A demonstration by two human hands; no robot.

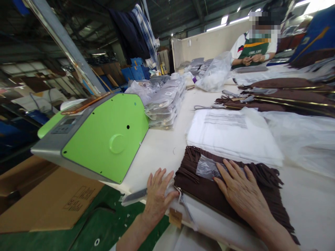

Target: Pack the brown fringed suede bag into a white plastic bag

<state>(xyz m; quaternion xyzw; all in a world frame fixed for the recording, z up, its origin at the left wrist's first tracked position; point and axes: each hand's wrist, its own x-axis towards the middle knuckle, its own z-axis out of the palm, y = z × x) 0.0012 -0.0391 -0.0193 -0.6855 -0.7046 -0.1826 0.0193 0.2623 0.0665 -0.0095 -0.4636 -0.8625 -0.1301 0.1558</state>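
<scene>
A folded brown fringed cloth (206,190) lies at the near edge of the white table (162,146). My right hand (242,193) rests flat on top of it, fingers stretched out, fingertips on a small clear plastic piece (206,167). My left hand (158,195) lies at the cloth's left end, fingers spread, touching clear plastic film and the cloth's edge. A brown paper tag (175,218) hangs below the table edge. A grey blade-like strip (134,196) pokes out left of my left hand.
A green and grey machine (104,139) stands on the left. A stack of white bags (232,136) lies beyond the cloth, packed goods (163,103) behind. More brown fringed pieces (282,94) lie at the right. Another person (255,48) works at the far end. Cardboard (47,202) lies on the floor.
</scene>
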